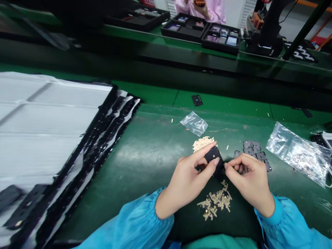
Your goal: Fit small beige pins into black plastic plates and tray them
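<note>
The left hand (185, 183) and right hand (246, 181) pinch a small black part (214, 159) between them, above loose tan pieces (214, 204) on the green counter (153, 169).

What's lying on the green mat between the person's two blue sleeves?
The head view shows a loose heap of small beige pieces on the green mat there.

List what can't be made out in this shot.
Head view:
- Underside of the black piece: hidden by the left hand and right hand.
- Exact shape of the beige pieces: too small.
- Orange item held by the co-worker: cut off by the top edge.
- Far end of the silver-and-black sheet: cut off by the left edge.
</note>
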Motion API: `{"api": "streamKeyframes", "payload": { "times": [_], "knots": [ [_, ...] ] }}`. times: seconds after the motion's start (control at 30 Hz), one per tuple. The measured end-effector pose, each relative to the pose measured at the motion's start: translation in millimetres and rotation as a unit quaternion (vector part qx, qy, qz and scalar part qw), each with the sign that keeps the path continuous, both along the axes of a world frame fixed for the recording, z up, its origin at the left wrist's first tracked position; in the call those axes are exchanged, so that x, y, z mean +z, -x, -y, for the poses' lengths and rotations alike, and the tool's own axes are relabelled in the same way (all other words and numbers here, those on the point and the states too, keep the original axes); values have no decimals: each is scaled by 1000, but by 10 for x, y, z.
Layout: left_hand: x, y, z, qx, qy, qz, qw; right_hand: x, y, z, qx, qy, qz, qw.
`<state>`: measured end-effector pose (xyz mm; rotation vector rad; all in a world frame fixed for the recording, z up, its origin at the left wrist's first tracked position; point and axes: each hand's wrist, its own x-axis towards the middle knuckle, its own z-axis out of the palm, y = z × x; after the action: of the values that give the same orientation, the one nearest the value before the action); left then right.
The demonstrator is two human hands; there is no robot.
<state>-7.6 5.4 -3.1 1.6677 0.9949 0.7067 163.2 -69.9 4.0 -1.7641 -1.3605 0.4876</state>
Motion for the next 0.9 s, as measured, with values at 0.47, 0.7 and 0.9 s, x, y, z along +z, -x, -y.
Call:
{"api": "streamKeyframes", "payload": {
  "times": [0.47, 0.7, 0.9],
  "knots": [
    [28, 4, -7, -21, 4, -20, 1000, -24, -37, 2, -18, 120, -156, 980],
    [41, 14, -12, -24, 15, -25, 999, 50, -81, -28, 2, 184, -240, 953],
    [86, -1, -23, -28, 53, -17, 998, 73, -143, -49, 7, 217, -281, 935]
  ]
}}
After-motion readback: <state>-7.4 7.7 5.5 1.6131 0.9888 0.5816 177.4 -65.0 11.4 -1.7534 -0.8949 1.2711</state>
